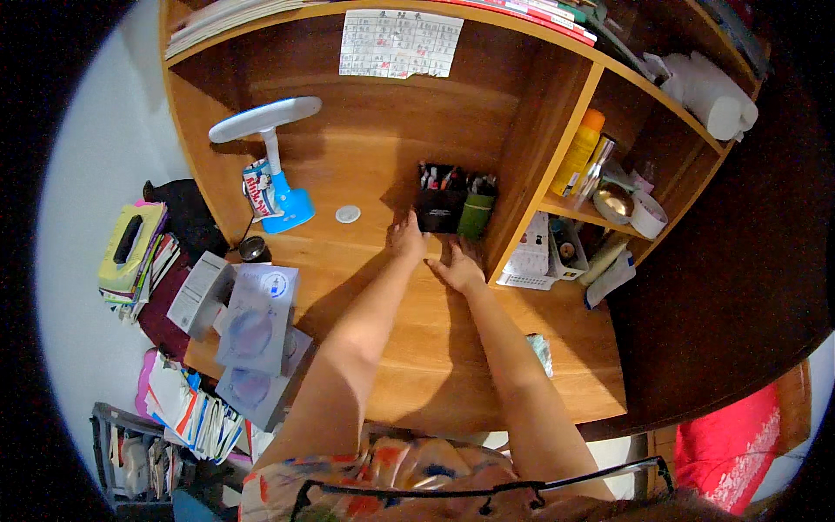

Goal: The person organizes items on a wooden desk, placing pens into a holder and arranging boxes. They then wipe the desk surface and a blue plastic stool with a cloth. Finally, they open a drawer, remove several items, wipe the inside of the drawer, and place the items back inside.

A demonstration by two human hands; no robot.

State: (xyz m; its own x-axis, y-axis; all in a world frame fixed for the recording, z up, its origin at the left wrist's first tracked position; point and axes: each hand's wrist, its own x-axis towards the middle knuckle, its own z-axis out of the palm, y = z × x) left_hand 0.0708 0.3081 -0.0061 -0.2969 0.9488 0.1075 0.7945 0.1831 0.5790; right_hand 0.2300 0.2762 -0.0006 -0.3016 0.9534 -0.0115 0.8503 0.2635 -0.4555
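Note:
A black pen organizer [441, 211] filled with pens and small items stands on the wooden desk against the right partition. Beside it on the right is a green pen holder [475, 216], also filled. My left hand [407, 237] is at the organizer's lower left side, fingers stretched forward and seemingly touching it. Just in front of the two holders, my right hand [459, 268] lies low with its fingers apart and thumb pointing left. Its fingertips are close to the green holder's base; whether they touch it I cannot tell. Neither hand is wrapped around anything.
A white and blue desk lamp [287, 207] and a snack packet [260, 188] stand back left, near a round white disc [348, 214]. Papers [261, 304], a white box [201, 294] and a black cup [254, 250] lie left. Shelves at right hold a yellow bottle [577, 155] and a gold bowl [613, 203].

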